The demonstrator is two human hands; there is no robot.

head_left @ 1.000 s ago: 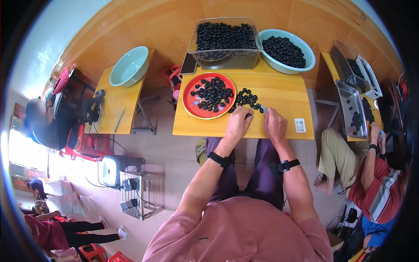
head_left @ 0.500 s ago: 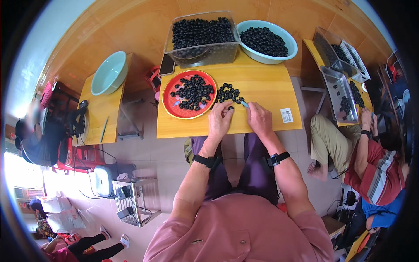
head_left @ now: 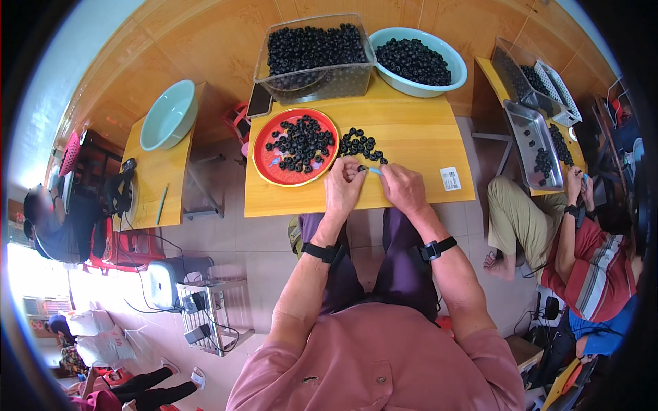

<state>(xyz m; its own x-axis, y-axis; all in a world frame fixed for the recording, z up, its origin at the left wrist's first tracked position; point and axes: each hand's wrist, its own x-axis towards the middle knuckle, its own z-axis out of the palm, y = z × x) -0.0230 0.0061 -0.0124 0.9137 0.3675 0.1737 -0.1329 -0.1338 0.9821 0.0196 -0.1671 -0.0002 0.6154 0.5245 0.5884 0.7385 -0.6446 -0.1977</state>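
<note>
My left hand (head_left: 343,186) pinches a small black round piece (head_left: 361,168) over the front of the yellow table (head_left: 418,151). Closed around a slim light-blue tool (head_left: 374,170), my right hand (head_left: 404,186) points its tip left at that piece. What the tip is like is too small to tell. Just beyond my hands lies a loose cluster of black round pieces (head_left: 358,144), some with a hole in the middle. A red round tray (head_left: 274,168) with a gold rim stands left of the cluster and holds many more of them.
At the back stand a clear plastic bin (head_left: 315,88) and a pale-blue basin (head_left: 411,88), both filled with black pieces. A white label (head_left: 450,179) lies at the right edge. Rightward, a co-worker (head_left: 589,267) handles something beside a metal tray (head_left: 524,154). Another basin (head_left: 170,116) is left.
My right hand has shifted slightly left and down, and the blue tool now reaches the black piece in my left hand. Over at the right, the co-worker's hands have moved a little.
</note>
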